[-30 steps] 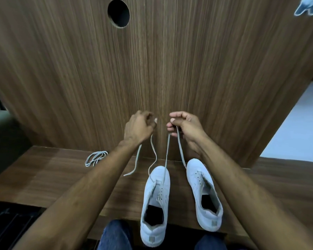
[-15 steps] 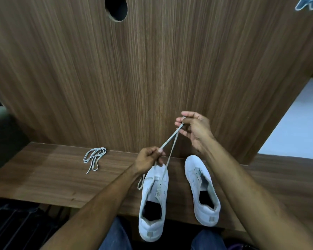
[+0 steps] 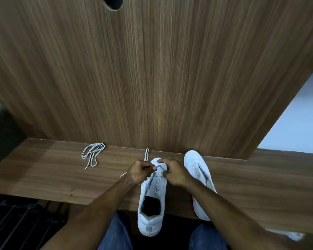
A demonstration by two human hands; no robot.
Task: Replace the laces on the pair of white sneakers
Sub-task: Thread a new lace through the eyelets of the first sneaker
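— What are the fingers doing?
— Left hand (image 3: pixel 140 171) and right hand (image 3: pixel 173 173) both pinch the lace (image 3: pixel 146 156) over the left sneaker (image 3: pixel 152 197), lower centre.
— Its direction?
— Toe toward the wooden panel (image 3: pixel 152 78), heel overhanging the desk (image 3: pixel 43 174). The right sneaker (image 3: pixel 197 170) lies alongside; a spare lace (image 3: pixel 92 154) is bundled left.

Both forearms reach up toward twelve o'clock and converge, the left hand (image 3: pixel 140 171) curled into a loose fist with fingertips pinched, the right hand (image 3: pixel 173 173) just beside it at three o'clock, fingers bent downward.
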